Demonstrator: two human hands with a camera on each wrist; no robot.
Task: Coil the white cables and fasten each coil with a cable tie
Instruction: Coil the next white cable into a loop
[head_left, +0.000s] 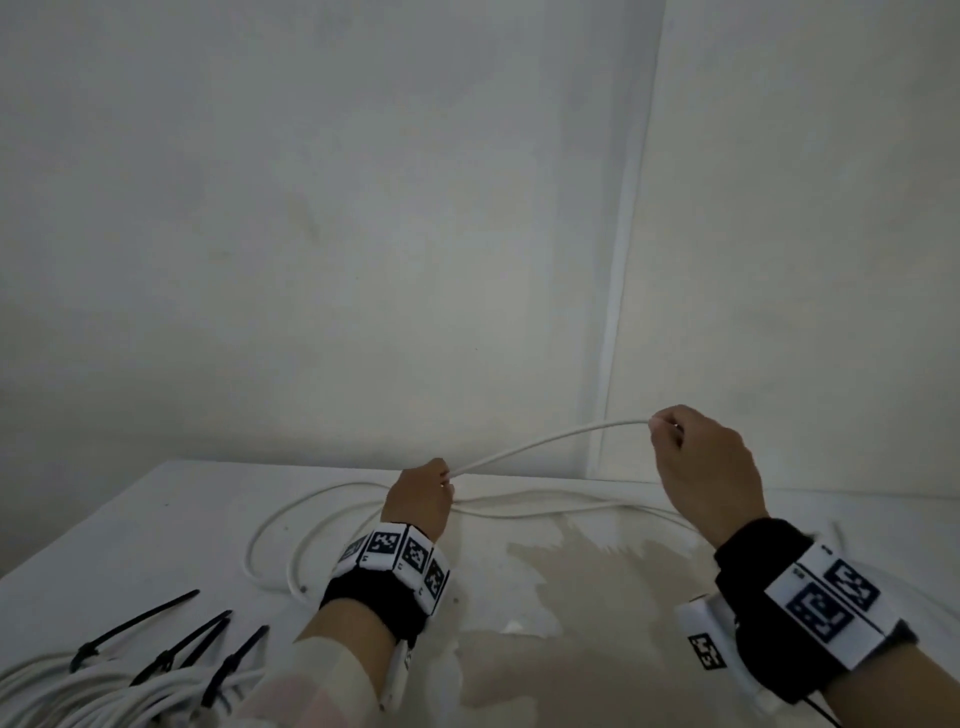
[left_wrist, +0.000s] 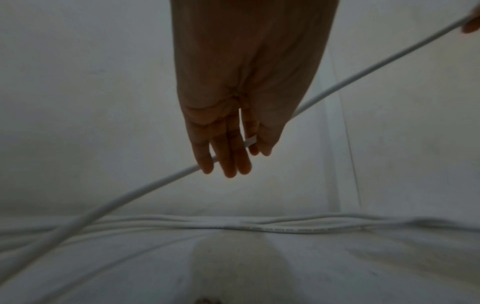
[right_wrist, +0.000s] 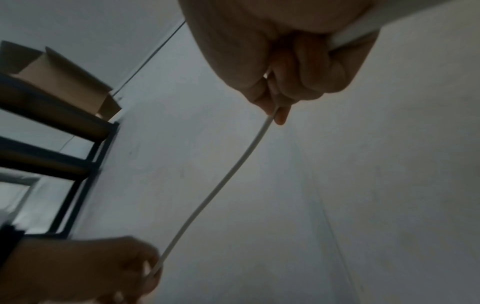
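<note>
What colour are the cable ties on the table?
Black cable ties, clearest in the head view.

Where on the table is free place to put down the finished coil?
Free: the stained patch between left hand and right hand. Crowded: the near left corner, with tied coils, and the far edge, with loose cable loops.

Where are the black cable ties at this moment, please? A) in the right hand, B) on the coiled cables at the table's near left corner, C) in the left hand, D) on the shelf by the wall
B: the cable ties sit on the coiled cables at the near left, while both the left hand and right hand hold only a white cable.
</note>
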